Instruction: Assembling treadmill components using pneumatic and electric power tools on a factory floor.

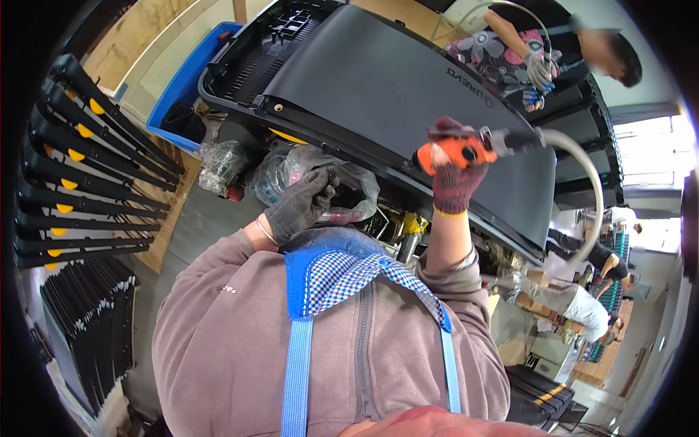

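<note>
My right hand (457, 182), in a dark red knit glove, is wrapped round an orange air-powered driver (445, 154). It holds the tool above the near side of a large black treadmill-like deck (364, 80); a pale hose (582, 156) runs from the tool's fitting and curves down to the right. My left hand (302, 204), in a dark grey glove, is closed at the mouth of a clear plastic bag (357, 193). Its fingertips are pinched together; anything small between them is too dark to make out. Dark small contents show inside the bag.
A blue bin (186, 84) stands beyond the deck's left end. Rows of black bars with yellow marks (95, 167) lean at the left, above stacked black panels (91, 328). Across the deck, a co-worker's gloved hand (539, 73) is near its far edge. Other people work at the right.
</note>
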{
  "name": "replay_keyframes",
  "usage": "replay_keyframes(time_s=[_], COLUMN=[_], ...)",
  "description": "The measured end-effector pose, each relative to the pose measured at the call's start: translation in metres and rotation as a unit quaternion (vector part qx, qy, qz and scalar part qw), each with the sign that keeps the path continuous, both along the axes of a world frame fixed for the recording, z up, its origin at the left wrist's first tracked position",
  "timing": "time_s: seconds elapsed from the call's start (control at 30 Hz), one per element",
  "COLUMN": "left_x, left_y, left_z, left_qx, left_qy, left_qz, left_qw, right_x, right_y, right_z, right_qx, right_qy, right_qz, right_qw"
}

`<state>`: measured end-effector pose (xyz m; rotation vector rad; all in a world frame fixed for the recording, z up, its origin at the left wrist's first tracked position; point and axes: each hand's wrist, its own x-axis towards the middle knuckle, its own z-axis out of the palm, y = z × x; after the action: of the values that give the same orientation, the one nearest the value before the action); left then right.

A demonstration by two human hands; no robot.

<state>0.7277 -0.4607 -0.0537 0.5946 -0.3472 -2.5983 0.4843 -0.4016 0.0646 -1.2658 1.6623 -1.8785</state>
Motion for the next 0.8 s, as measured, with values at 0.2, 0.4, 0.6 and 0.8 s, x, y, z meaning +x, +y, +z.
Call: replay_keyframes(time_s=[0.2, 0.4, 0.6, 0.8], left_x=[-0.004, -0.004, 0.002, 0.015], left_y=[0.000, 0.001, -0.006, -0.025], left_z=[0.000, 0.007, 0.016, -0.003], left_qx=[-0.029, -0.021, -0.110, -0.143], left_qy=[0.048, 0.082, 0.038, 0.025], left_qz=[-0.020, -0.049, -0.046, -0.066], left_qw=[0.998, 0.995, 0.992, 0.987], right_x=[0.032, 0.057, 0.055, 0.066], right_y=[0.017, 0.007, 0.003, -0.013], right_z=[-0.018, -0.020, -0.018, -0.019], right_qx=[-0.233, -0.295, -0.238, -0.227], right_qy=[-0.130, -0.166, -0.092, -0.027], right_qz=[0.136, 0.132, 0.148, 0.180], right_qw=[0.954, 0.932, 0.956, 0.957])
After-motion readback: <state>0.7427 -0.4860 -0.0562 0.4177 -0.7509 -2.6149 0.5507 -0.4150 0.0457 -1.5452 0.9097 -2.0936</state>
